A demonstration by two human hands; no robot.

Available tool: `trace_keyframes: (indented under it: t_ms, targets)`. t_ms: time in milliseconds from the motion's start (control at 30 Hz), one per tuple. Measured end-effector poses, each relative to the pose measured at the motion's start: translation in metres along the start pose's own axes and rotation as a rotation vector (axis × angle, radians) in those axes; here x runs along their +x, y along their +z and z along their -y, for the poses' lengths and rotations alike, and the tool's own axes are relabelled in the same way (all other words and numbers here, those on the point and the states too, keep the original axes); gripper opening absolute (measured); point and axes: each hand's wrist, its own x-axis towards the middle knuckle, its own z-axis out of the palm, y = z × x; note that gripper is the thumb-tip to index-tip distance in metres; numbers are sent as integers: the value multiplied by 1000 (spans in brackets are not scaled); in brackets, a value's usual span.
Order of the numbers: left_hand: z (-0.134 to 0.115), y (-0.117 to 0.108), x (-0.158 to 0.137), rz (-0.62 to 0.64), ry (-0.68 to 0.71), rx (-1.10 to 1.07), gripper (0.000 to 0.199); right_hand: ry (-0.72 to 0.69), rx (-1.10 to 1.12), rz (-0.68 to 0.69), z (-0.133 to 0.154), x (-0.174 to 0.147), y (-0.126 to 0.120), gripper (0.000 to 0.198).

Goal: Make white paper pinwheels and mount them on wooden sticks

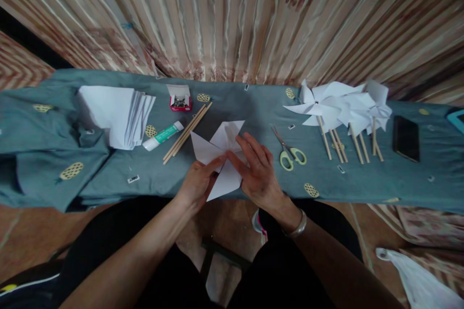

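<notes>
A white paper pinwheel [225, 174] without a stick is between my hands at the front middle of the cloth. My left hand [199, 178] grips its left side, with the thumb on the paper near the centre. My right hand [258, 169] is over the right side, its index fingertip pressed at the centre and the other fingers stretched over a blade. Just left of the paper lie a few wooden sticks [186, 133] and a glue stick [163, 136]. To the right rest scissors [290, 150] with pale green handles.
A stack of white paper [116, 116] lies at the left. Behind the sticks stands an open red box [180, 101] of small metal pins. Several finished pinwheels [337, 104] on sticks lie at the right, beside a dark phone [406, 138]. A curtain [232, 19] hangs behind the cloth-covered table [217, 193].
</notes>
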Motion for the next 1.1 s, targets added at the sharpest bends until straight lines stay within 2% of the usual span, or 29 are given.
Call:
trace_keyframes:
  t_ms: [133,267,333,467,567,667,800,1100]
  targets:
    - [-2,1,0,-55,7,29,33,10,26,-18,3,1,-3,46]
    - [-6,1,2,-71,53,33,37,45,88,-1,0,2,-11,62]
    - [-8,1,3,-87,61,32,35,100,119,-34,-5,2,-13,68]
    - [-11,-1,4,-99,77,27,31,368,323,-124,-19,-3,-12,65]
    - [-10,-1,3,-75,71,29,36,638,649,-126,-26,-4,-8,58]
    - [-7,-2,3,-39,67,42,41,789,979,-108,-27,0,-7,52]
    - [-3,-1,4,7,97,77,41,847,1197,-15,-24,7,-14,53]
    - [0,-1,6,-41,124,168,38,856,1288,26,-20,5,-14,62]
